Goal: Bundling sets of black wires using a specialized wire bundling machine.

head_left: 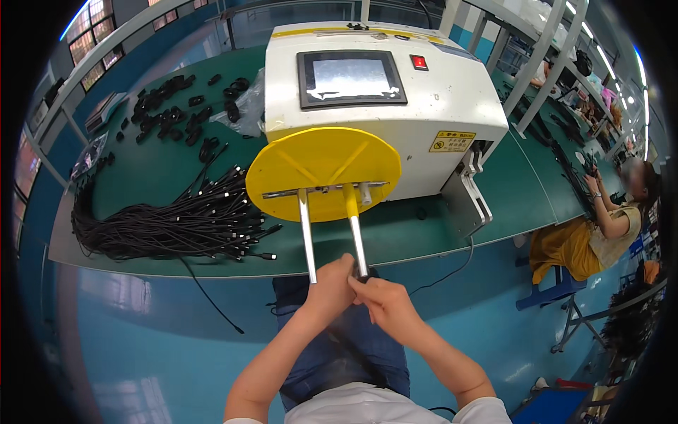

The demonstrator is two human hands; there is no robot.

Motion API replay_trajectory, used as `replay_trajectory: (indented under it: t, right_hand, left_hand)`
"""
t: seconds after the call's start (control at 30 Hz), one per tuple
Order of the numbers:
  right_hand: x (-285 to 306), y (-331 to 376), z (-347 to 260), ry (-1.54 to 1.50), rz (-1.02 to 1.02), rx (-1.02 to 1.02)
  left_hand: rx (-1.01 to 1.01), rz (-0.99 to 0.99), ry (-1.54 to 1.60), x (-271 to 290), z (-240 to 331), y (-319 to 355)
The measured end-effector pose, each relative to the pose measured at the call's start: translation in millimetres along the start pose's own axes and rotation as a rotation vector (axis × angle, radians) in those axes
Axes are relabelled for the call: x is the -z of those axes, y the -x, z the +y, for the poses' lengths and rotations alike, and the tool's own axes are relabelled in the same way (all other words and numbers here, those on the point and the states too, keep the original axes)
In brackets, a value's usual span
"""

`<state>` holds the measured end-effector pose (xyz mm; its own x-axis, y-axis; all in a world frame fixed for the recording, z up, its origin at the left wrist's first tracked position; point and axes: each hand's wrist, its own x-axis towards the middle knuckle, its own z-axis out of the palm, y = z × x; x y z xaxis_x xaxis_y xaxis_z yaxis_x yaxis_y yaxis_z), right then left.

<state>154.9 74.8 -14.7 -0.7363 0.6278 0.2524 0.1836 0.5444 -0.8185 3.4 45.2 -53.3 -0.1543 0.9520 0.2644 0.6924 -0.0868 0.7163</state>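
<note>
My left hand (329, 291) and my right hand (386, 302) meet in front of the table edge, just below the rods of a yellow disc (282, 166). Both have their fingers closed, pinching at a small dark piece (363, 278) that is mostly hidden. What it is I cannot make out. Two silver rods stick out from the disc toward me; the left rod (307, 240) ends beside my left hand, the right rod (358, 244) just above my fingertips. The disc is mounted on the front of a white machine (417, 99) with a screen (351, 78) and a red switch (419, 63).
A thick bundle of black cables (169, 222) lies left on the green table (233, 63), one cable end (239, 329) hanging over the edge. Behind it are scattered black parts (166, 106) and a clear plastic bag (247, 113). A metal bracket (467, 198) juts right. Another person (614, 219) sits far right.
</note>
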Motion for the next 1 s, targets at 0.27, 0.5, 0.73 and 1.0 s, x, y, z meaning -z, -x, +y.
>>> replay_trajectory:
  t: [0.27, 0.5, 0.73, 1.0]
  right_hand:
    - [5, 6, -13, -0.305, 0.101, -0.445]
    - [17, -7, -20, 0.022, 0.133, -0.155]
    - [25, -11, -26, 0.188, 0.000, -0.011]
    - [14, -2, -10, -0.099, 0.041, -0.082]
  left_hand:
    - [0.071, 0.205, 0.429, 6, 10, 13]
    - [-0.001, 0.254, 0.413, 8, 24, 18]
    - [0.190, 0.033, 0.999, 14, 23, 24]
    - [0.409, -0.381, 1.548, 4, 15, 36]
